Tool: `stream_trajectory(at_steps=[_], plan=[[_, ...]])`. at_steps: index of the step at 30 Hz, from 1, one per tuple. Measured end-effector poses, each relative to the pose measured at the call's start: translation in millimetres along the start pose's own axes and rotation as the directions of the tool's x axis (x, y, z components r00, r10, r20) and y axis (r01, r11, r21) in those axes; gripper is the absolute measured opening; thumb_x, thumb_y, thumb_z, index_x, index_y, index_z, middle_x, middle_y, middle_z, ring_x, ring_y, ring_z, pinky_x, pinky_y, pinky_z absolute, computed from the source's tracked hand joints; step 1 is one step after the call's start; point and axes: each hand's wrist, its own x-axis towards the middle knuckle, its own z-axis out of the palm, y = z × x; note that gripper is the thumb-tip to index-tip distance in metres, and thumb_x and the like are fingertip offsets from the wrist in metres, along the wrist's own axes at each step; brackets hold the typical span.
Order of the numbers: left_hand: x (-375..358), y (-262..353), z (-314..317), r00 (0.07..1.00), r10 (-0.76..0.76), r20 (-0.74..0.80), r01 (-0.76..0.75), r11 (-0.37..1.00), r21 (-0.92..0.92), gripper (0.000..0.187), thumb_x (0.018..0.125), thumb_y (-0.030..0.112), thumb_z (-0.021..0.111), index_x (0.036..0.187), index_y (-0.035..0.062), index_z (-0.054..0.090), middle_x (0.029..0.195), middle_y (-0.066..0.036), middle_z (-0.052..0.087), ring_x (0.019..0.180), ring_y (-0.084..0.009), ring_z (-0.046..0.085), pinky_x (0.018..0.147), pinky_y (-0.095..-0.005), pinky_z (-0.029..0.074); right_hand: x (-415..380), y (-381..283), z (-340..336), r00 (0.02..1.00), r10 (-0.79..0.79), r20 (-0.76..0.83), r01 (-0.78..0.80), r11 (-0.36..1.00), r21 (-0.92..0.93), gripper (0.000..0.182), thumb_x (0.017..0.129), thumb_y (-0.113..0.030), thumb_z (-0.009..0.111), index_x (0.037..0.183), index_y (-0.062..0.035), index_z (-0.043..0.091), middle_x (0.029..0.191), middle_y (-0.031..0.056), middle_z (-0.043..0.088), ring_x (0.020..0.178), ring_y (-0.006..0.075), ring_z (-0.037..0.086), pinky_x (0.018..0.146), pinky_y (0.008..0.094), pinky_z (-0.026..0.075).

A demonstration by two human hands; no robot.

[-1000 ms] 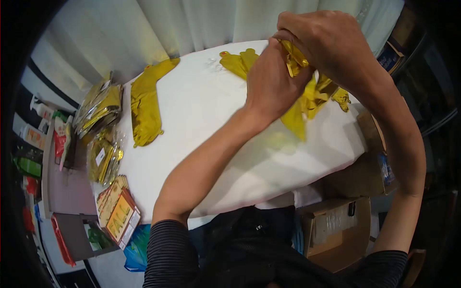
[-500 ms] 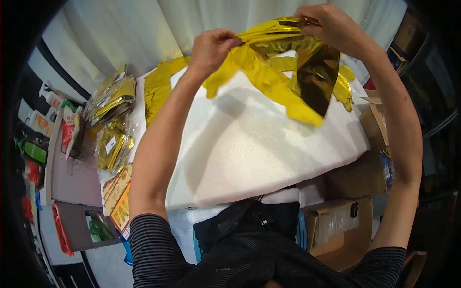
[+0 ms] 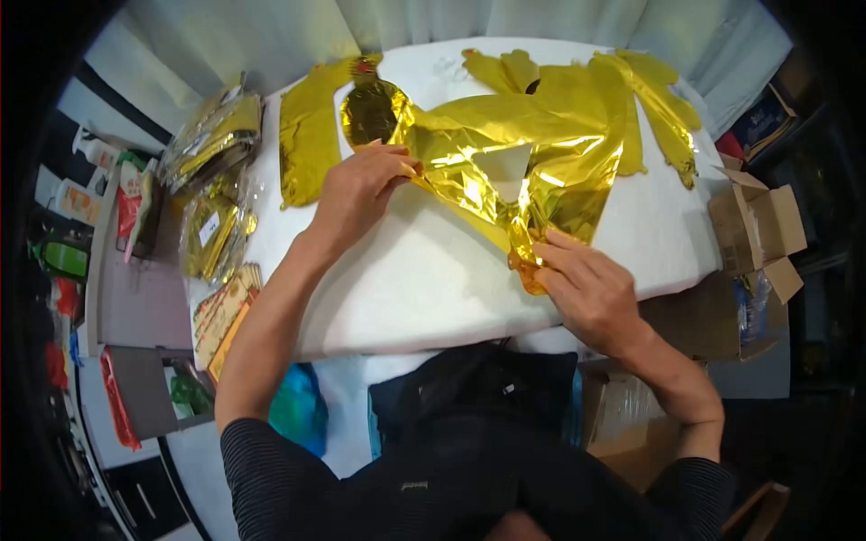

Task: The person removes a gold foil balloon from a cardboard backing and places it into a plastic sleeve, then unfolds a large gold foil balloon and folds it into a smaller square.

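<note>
A white cloth covers the table, and a pale curtain hangs behind it. A big, shiny gold foil shape with a hole in it lies across the middle and right of the table, partly lifted at the front. More flat gold pieces lie around it: one left piece and one right piece. Bags of folded gold foil sit by the left edge.

The foil looks thin, so a hard pull from both sides could tear it near the hole. It looks slippery too, so a loose pinch could let an edge slide away. If it drags, it might push the pieces near it.

The left hand pinches the near edge, thumb and fingers almost together. The right hand has its fingers closed on the bottom corner. I can't tell how tightly either one squeezes.
</note>
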Motion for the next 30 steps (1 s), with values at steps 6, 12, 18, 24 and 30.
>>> stream_trajectory(at_steps=[6,12,18,24,30], plan=[[-31,4,23,0.986,-0.088,0.140,0.087,0.996,0.012,0.017,0.085,-0.002,0.073,0.102,0.0017,0.074,0.114,-0.013,0.076,0.119,-0.0320,0.069,0.112,-0.0480,0.050,-40,-19,33,0.986,0.128,0.111,-0.141,0.983,0.119,0.027,0.073,-0.014,0.084,0.095,-0.0052,0.070,0.116,0.0093,0.072,0.113,0.0305,0.071,0.093,0.0396,0.059],[-45,11,20,0.985,-0.143,0.098,0.132,0.985,0.108,0.021,0.086,-0.005,0.069,0.105,0.0000,0.074,0.119,-0.015,0.074,0.119,-0.0334,0.068,0.107,-0.0444,0.053,-44,-8,22,0.963,0.215,0.162,-0.232,0.968,0.097,0.031,0.074,-0.015,0.085,0.099,-0.0049,0.070,0.119,0.0109,0.071,0.113,0.0330,0.070,0.093,0.0403,0.059],[-54,22,14,0.962,-0.229,0.149,0.212,0.970,0.120,0.027,0.089,-0.007,0.061,0.112,-0.0021,0.073,0.129,-0.018,0.070,0.123,-0.0351,0.066,0.105,-0.0411,0.053,-42,5,15,0.934,0.263,0.242,-0.308,0.936,0.173,0.035,0.078,-0.007,0.082,0.111,-0.0018,0.071,0.129,0.0154,0.069,0.118,0.0363,0.068,0.099,0.0413,0.056],[-59,43,5,0.934,-0.266,0.240,0.210,0.949,0.234,0.041,0.090,-0.005,0.059,0.131,-0.0003,0.064,0.143,-0.022,0.060,0.136,-0.0383,0.054,0.113,-0.0447,0.046,-37,25,15,0.898,0.392,0.197,-0.431,0.872,0.231,0.048,0.084,0.000,0.074,0.131,-0.0002,0.064,0.143,0.0223,0.060,0.136,0.0425,0.055,0.113,0.0445,0.045],[-67,84,22,0.953,-0.206,0.222,0.199,0.979,0.054,0.056,0.092,0.026,0.075,0.139,0.0025,0.058,0.151,-0.025,0.049,0.144,-0.0442,0.042,0.121,-0.0526,0.034,-34,33,35,0.895,0.332,0.297,-0.378,0.919,0.112,0.050,0.085,-0.007,0.078,0.133,-0.0009,0.063,0.147,0.0218,0.057,0.141,0.0409,0.050,0.118,0.0452,0.040]])
